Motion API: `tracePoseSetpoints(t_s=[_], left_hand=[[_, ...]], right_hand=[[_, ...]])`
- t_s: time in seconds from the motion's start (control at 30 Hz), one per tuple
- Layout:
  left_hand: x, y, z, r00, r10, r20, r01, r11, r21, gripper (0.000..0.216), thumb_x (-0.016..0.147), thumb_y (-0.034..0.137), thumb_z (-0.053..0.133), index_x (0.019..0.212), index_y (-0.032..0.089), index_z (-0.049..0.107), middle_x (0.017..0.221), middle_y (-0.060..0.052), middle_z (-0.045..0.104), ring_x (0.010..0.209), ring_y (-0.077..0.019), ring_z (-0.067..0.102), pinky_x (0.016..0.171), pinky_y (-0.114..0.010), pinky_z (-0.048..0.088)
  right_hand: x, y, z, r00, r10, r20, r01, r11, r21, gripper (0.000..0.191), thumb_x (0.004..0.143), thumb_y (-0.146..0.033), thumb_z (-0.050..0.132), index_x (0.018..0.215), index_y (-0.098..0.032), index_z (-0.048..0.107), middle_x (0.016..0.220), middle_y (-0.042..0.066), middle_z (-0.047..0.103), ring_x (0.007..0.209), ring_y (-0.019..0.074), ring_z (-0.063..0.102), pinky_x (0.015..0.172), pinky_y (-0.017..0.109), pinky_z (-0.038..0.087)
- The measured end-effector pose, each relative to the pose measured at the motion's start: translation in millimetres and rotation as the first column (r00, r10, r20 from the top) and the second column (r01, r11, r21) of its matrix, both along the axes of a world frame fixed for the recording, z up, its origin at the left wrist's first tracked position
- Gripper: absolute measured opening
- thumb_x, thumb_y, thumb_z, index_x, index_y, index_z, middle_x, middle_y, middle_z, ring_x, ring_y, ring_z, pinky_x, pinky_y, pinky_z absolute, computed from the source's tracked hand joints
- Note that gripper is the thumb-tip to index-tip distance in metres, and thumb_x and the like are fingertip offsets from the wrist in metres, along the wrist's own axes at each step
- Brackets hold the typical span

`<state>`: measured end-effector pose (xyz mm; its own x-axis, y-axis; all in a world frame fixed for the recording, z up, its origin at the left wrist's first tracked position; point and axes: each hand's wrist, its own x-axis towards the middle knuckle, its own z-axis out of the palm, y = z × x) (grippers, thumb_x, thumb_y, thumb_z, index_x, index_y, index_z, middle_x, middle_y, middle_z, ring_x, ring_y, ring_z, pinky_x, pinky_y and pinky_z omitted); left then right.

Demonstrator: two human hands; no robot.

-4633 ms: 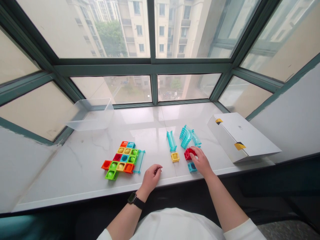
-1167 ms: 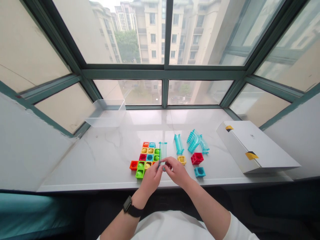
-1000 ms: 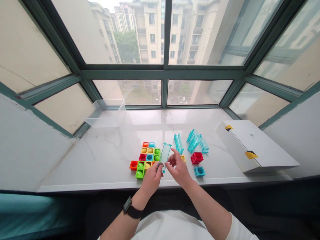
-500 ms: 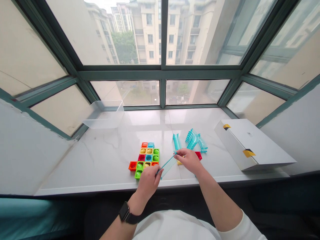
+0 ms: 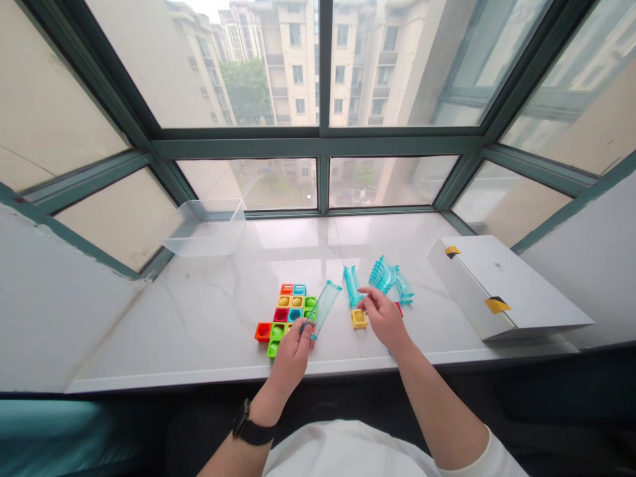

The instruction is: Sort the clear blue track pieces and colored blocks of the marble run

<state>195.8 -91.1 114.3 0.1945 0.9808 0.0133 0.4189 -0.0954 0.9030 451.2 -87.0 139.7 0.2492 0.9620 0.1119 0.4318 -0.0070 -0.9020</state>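
Observation:
My left hand (image 5: pixel 293 350) pinches the lower end of a clear turquoise straight track piece (image 5: pixel 326 306), which slants up to the right. Under and beside that hand lies a group of colourful cube blocks (image 5: pixel 283 315) with round hollows, its lower right part covered. My right hand (image 5: pixel 381 314) has its fingers apart, close to the bottom end of a second turquoise straight track (image 5: pixel 350 283); whether they touch it I cannot tell. Below its fingertips sits a yellow block (image 5: pixel 359 319). A red block (image 5: pixel 399 309) shows partly behind this hand.
Curved turquoise track pieces (image 5: pixel 390 278) lie beyond my right hand. A clear plastic bin (image 5: pixel 206 232) stands at the back left by the window. On the right, a white box (image 5: pixel 507 285) with yellow-black tabs rests on the white sill (image 5: pixel 173 338), whose front edge runs near me.
My right hand has let go of the track piece and moved slightly right. The piece in my left hand now points more upward, and the yellow block has come into fuller view.

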Motion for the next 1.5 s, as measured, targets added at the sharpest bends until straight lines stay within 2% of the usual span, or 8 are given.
tracePoseSetpoints(t_s=[0.1, 0.2, 0.27, 0.5, 0.7, 0.83, 1.23, 1.5], left_hand=[[7, 3, -4.7, 0.988, 0.021, 0.155, -0.003, 0.993, -0.117, 0.042, 0.103, 0.054, 0.044, 0.120, 0.021, 0.064, 0.081, -0.002, 0.069, 0.077, -0.0196, 0.067, 0.077, -0.033, 0.056], [18, 6, -7.0, 0.973, 0.009, 0.230, 0.031, 0.985, -0.170, 0.049, 0.101, 0.055, 0.047, 0.129, 0.018, 0.062, 0.090, -0.006, 0.072, 0.078, -0.0189, 0.066, 0.080, -0.035, 0.056], [26, 7, -5.5, 0.967, -0.004, 0.255, 0.048, 0.985, -0.166, 0.051, 0.101, 0.055, 0.049, 0.133, 0.017, 0.061, 0.095, -0.007, 0.072, 0.077, -0.0180, 0.065, 0.080, -0.035, 0.056], [59, 6, 4.0, 0.962, -0.093, 0.259, 0.122, 0.988, -0.099, 0.049, 0.101, 0.049, 0.050, 0.136, 0.017, 0.063, 0.090, -0.007, 0.072, 0.078, -0.0184, 0.064, 0.077, -0.034, 0.057], [80, 7, -0.8, 0.950, -0.211, 0.232, 0.221, 0.975, -0.018, 0.045, 0.104, 0.045, 0.049, 0.140, 0.022, 0.063, 0.104, -0.007, 0.075, 0.084, -0.0185, 0.068, 0.081, -0.034, 0.059], [84, 12, 0.6, 0.966, -0.231, 0.112, 0.223, 0.971, 0.081, 0.034, 0.102, 0.043, 0.055, 0.125, 0.023, 0.070, 0.116, -0.009, 0.074, 0.093, -0.0199, 0.070, 0.081, -0.032, 0.059], [86, 67, 4.7, 0.944, -0.255, -0.210, 0.308, 0.908, 0.284, 0.014, 0.098, 0.028, 0.062, 0.100, 0.025, 0.075, 0.100, -0.004, 0.075, 0.087, -0.0194, 0.069, 0.083, -0.033, 0.054], [101, 105, -28.0, 0.942, -0.191, -0.277, 0.260, 0.935, 0.240, 0.013, 0.090, 0.026, 0.072, 0.102, 0.022, 0.074, 0.099, -0.005, 0.075, 0.085, -0.0209, 0.069, 0.081, -0.034, 0.054]], right_hand=[[-13, -13, -1.1, 0.985, 0.174, 0.009, -0.174, 0.979, 0.110, 0.037, 0.100, -0.035, 0.054, 0.134, -0.025, 0.065, 0.102, 0.006, 0.073, 0.089, 0.0198, 0.071, 0.081, 0.033, 0.059], [-26, -25, -4.6, 0.931, 0.345, 0.114, -0.360, 0.920, 0.152, 0.034, 0.100, -0.032, 0.058, 0.132, -0.029, 0.068, 0.112, 0.007, 0.070, 0.095, 0.0200, 0.070, 0.081, 0.033, 0.061], [-30, -29, -8.0, 0.915, 0.371, 0.159, -0.394, 0.906, 0.155, 0.031, 0.099, -0.030, 0.061, 0.129, -0.030, 0.070, 0.116, 0.007, 0.069, 0.098, 0.0207, 0.069, 0.081, 0.034, 0.062], [-16, -31, -12.2, 0.960, 0.203, 0.192, -0.253, 0.924, 0.287, 0.027, 0.099, -0.031, 0.063, 0.126, -0.029, 0.071, 0.117, 0.010, 0.072, 0.106, 0.0253, 0.070, 0.085, 0.039, 0.064], [0, -31, -15.1, 0.962, 0.150, 0.229, -0.218, 0.926, 0.307, 0.020, 0.101, -0.028, 0.061, 0.115, -0.029, 0.075, 0.113, 0.008, 0.075, 0.107, 0.0248, 0.071, 0.095, 0.042, 0.061], [12, -31, -19.5, 0.957, 0.099, 0.273, -0.173, 0.949, 0.263, 0.019, 0.100, -0.029, 0.062, 0.112, -0.029, 0.076, 0.112, 0.009, 0.076, 0.109, 0.0276, 0.071, 0.097, 0.046, 0.059], [38, 13, -20.7, 0.845, 0.155, 0.511, -0.227, 0.971, 0.080, 0.017, 0.095, -0.015, 0.065, 0.094, -0.027, 0.078, 0.099, 0.005, 0.076, 0.099, 0.0245, 0.066, 0.091, 0.037, 0.050], [42, 56, -33.2, 0.744, 0.180, 0.644, -0.147, 0.984, -0.106, 0.021, 0.091, -0.010, 0.067, 0.090, -0.025, 0.083, 0.094, 0.008, 0.078, 0.088, 0.0246, 0.071, 0.075, 0.033, 0.049]])
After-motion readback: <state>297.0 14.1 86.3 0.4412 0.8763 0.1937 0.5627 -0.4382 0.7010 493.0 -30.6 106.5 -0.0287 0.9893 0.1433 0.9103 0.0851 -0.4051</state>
